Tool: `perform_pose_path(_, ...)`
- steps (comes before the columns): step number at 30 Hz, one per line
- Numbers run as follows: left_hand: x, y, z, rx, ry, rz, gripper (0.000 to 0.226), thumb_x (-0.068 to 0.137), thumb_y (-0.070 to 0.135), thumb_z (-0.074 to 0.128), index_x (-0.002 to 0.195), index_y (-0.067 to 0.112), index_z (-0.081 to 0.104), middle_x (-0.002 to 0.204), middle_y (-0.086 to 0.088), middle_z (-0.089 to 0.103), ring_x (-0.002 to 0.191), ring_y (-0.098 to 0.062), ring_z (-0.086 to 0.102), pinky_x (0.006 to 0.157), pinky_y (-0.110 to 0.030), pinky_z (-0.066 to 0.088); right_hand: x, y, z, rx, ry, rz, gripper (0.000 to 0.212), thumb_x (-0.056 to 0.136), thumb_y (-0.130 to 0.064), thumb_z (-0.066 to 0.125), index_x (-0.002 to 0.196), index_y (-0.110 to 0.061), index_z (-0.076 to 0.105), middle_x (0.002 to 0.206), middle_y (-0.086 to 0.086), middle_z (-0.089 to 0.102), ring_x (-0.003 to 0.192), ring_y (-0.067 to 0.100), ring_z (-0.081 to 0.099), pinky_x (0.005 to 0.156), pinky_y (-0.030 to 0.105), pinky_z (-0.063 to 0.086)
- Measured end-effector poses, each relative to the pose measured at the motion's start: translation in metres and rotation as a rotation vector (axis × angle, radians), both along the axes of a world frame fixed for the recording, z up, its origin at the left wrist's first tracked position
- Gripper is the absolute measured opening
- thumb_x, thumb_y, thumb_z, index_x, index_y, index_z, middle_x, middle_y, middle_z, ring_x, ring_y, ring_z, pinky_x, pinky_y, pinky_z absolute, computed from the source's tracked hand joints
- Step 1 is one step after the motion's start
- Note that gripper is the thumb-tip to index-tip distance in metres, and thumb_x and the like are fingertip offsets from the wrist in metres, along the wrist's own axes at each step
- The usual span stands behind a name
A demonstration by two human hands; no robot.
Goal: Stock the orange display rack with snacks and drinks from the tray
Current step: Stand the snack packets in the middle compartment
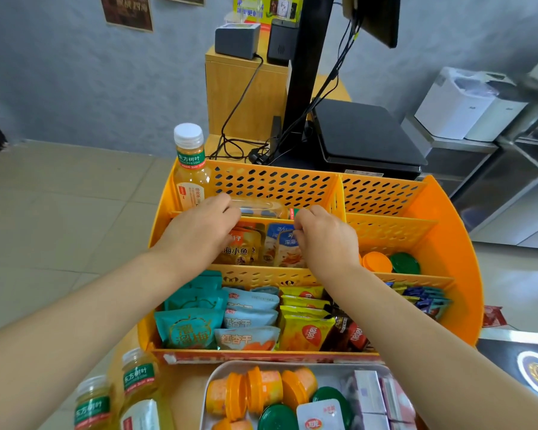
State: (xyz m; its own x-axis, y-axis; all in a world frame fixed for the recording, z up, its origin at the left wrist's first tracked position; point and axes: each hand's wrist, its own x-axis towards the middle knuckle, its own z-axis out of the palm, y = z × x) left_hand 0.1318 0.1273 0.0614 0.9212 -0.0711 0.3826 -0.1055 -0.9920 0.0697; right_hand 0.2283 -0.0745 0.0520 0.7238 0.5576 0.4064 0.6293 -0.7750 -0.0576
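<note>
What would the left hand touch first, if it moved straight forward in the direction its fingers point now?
Probably the clear bottle lying across the rack's back compartment: the left hand already has its fingertips at one end of it. Beyond it stands the perforated back wall of the orange rack. Depth is unclear.

**Behind and beside the rack**

A black till base (367, 141) is sitting behind on the wooden worktop (243, 91), its black pole (305, 72) rising upward with cables (239, 119) trailing down. Two dark card readers (238, 41) are standing on the raised part. White appliances (460, 103) are resting on a steel counter (466, 150) at right, and posters (128, 10) are hanging on the grey wall (59, 72)
</note>
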Motion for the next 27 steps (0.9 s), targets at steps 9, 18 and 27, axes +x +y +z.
perform_pose_path(9,-0.004,0.001,-0.004,-0.052,0.001,0.035,0.025,0.081,0.005,0.073,0.103,0.013,0.065,0.098,-0.003,0.059,0.089,-0.021,0.057,0.064,-0.032,0.053,-0.012,0.017,0.003,0.064,0.065,-0.002,0.014,0.090,-0.026,0.066,0.095,-0.018,0.055,0.075,-0.004,0.057,0.071,0.018,0.055,0.046,0.025,0.041)
perform_pose_path(18,-0.005,0.011,0.003,-0.134,-0.051,0.092,0.027,0.079,0.011,0.074,0.103,0.017,0.064,0.101,0.001,0.059,0.091,-0.020,0.057,0.067,-0.031,0.049,-0.018,0.041,0.006,-0.003,0.130,0.069,0.022,0.099,-0.026,0.051,0.105,-0.023,0.072,0.098,-0.001,0.069,0.082,0.019,0.065,0.057,0.026,0.049)
perform_pose_path(27,-0.005,0.020,0.010,0.088,0.068,0.245,0.023,0.076,0.040,0.076,0.090,0.022,0.075,0.094,0.000,0.061,0.106,-0.025,0.047,0.086,-0.041,0.038,-0.023,0.052,0.007,0.066,0.302,0.042,0.027,0.089,-0.015,0.049,0.103,-0.015,0.072,0.088,0.004,0.071,0.076,0.018,0.064,0.062,0.029,0.056)
